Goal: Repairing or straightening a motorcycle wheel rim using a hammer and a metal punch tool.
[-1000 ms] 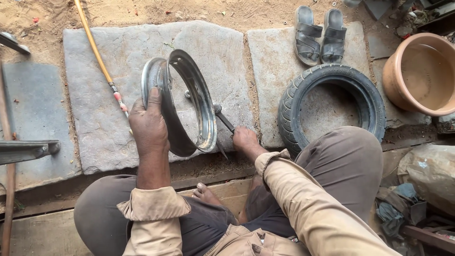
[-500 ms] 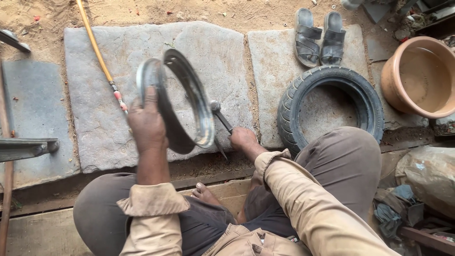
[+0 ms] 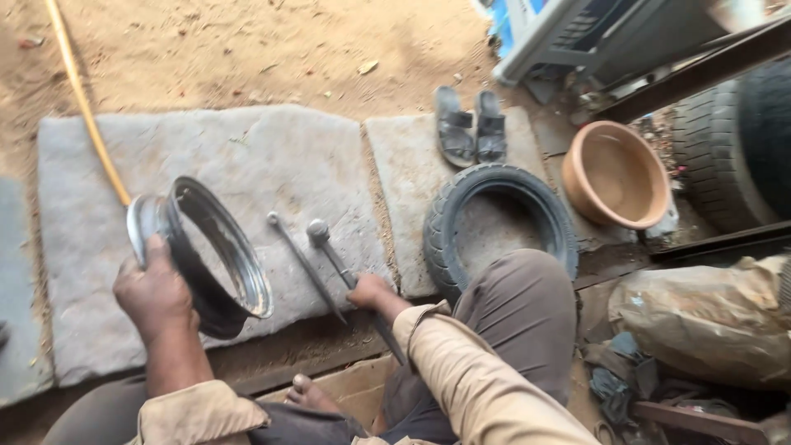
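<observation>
1. Wheel rim (image 3: 216, 255), bare metal and dark along its inner band, is held upright on edge near the front-left part of a large grey stone slab (image 3: 247, 173).
2. The rim's near side is gripped by the left hand (image 3: 152, 292), with the fingers closed over its top edge.
3. A metal tool with a rounded head (image 3: 329, 251) is clasped by the right hand (image 3: 371, 292) at the slab's front edge; the fingers are wrapped around the shaft, and the head is pointed away across the stone.
4. A second slim metal bar (image 3: 301, 264) is seen lying on the slab just beside that tool, between it and the rim; whether the two touch cannot be told.
5. A small black tyre (image 3: 498, 218) is laid flat over the front edge of a smaller slab (image 3: 404, 165) to the right, close to the person's bent knee.
6. A pair of dark sandals (image 3: 470, 128) is set at the far edge of that smaller slab.
7. A terracotta-coloured bowl (image 3: 614, 173) is placed on the ground to the right of the tyre.
8. A yellow hose (image 3: 82, 99) is run across the sandy ground and the far-left corner of the large slab, ending behind the rim.
</observation>
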